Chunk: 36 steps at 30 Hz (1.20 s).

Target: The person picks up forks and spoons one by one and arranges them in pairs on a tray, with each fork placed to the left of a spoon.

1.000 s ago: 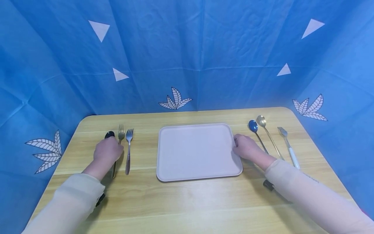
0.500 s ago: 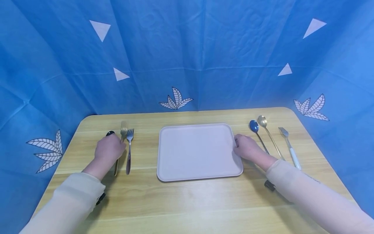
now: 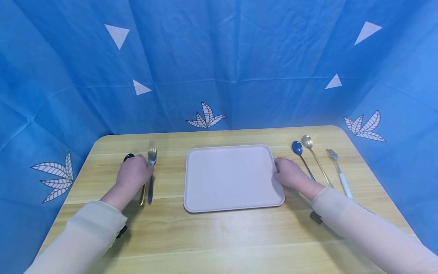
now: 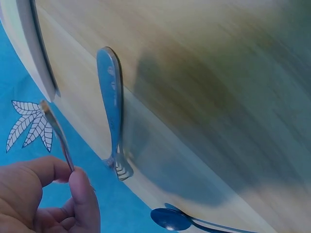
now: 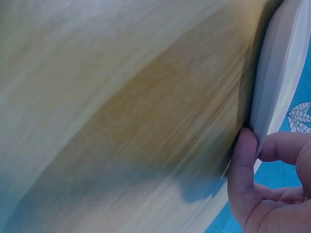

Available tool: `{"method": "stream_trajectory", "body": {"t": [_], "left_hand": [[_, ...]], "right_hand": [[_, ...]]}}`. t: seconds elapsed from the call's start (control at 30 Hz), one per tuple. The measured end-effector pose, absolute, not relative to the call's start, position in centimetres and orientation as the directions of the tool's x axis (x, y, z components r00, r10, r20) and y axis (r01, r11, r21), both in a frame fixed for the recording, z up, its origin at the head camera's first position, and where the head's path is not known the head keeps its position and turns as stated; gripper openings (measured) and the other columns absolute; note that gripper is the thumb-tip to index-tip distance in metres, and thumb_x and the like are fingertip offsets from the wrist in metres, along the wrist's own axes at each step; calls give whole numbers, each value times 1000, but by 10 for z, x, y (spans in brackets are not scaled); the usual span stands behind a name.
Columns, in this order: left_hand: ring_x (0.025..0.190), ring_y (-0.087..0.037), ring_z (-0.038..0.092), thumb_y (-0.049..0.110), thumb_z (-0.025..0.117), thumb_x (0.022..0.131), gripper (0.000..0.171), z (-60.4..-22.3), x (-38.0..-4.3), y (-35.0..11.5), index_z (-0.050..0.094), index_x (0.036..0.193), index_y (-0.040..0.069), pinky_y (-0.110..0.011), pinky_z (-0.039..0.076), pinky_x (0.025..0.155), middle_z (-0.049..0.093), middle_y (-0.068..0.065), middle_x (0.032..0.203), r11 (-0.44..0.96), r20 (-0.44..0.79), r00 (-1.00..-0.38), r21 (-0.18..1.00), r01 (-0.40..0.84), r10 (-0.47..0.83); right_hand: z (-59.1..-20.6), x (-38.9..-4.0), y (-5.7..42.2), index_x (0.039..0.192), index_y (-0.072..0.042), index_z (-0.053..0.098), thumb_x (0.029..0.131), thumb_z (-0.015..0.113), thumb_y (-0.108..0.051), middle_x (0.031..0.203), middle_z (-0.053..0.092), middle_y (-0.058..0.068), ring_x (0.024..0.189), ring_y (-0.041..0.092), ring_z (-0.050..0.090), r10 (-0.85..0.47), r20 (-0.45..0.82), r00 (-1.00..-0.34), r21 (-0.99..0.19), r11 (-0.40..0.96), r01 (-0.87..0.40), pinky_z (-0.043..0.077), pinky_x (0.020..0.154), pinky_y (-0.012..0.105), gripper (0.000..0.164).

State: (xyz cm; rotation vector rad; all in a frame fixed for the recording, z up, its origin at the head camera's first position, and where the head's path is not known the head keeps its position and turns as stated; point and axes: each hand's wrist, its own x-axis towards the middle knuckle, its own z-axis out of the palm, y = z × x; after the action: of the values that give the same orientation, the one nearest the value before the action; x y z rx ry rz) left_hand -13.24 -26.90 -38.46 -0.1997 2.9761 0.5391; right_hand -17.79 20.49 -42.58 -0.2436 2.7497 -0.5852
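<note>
My left hand (image 3: 134, 172) pinches a gold fork (image 4: 60, 136) between thumb and fingers, with its handle lifted above the table in the left wrist view. In the head view, the tines of that fork overlap a silver fork (image 4: 111, 97), which lies on the wood. A dark spoon (image 4: 170, 219) lies on the table, mostly hidden under the left hand in the head view. My right hand (image 3: 290, 174) grips the right rim of a pale rectangular tray (image 3: 232, 179), thumb and finger on its edge (image 5: 269, 82).
Right of the tray lie a blue spoon (image 3: 297, 147), a gold spoon (image 3: 307, 142) and a small fork with a pale handle (image 3: 345, 183). The wooden table (image 3: 219, 239) has rounded back corners. A blue curtain (image 3: 219, 57) hangs behind it.
My left hand has moved right with the gold fork, from beside the dark spoon to over the silver fork. The right hand and the tray have stayed in place.
</note>
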Motion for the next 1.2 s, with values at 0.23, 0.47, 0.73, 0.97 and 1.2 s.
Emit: {"method": "stream_trajectory", "body": {"t": [0.23,0.47,0.73,0.97,1.2], "left_hand": [[49,-18,37,9,53,86,32,-384,-131,-262,38,58,14,-33,31,47,33,1,55,927,-93,-993,360,-104,-75],[48,-15,30,10,53,85,35,-384,-132,-255,33,57,17,-31,29,47,26,4,53,929,-81,-995,362,-82,-56],[47,-15,28,13,53,86,38,-382,-133,-247,33,54,18,-30,28,46,26,5,51,924,-88,-995,373,-86,-57],[45,-14,30,13,52,88,38,-383,-134,-240,35,54,17,-29,28,45,28,4,50,914,-126,-990,390,-111,-67],[44,-14,30,14,53,89,39,-383,-137,-233,36,54,16,-28,29,44,29,4,50,910,-143,-987,397,-123,-70]], "right_hand": [[-427,-179,205,116,10,57,85,61,-4,79,58,8,70,22,55,-231,-266,-936,-418,903,-104,48,60,32,34],[-425,-178,205,116,10,56,85,61,-5,79,59,9,70,22,56,-232,-271,-934,-418,903,-103,48,60,32,34],[-426,-178,205,116,11,56,84,61,-5,81,59,9,71,23,56,-238,-260,-936,-417,902,-114,49,62,33,35],[-424,-178,204,116,11,56,85,61,-5,82,61,10,73,23,57,-241,-257,-936,-416,902,-118,50,63,34,36],[-425,-178,205,106,7,57,84,60,-4,75,56,8,67,22,53,-244,-250,-937,-416,901,-124,46,58,32,25]]}}
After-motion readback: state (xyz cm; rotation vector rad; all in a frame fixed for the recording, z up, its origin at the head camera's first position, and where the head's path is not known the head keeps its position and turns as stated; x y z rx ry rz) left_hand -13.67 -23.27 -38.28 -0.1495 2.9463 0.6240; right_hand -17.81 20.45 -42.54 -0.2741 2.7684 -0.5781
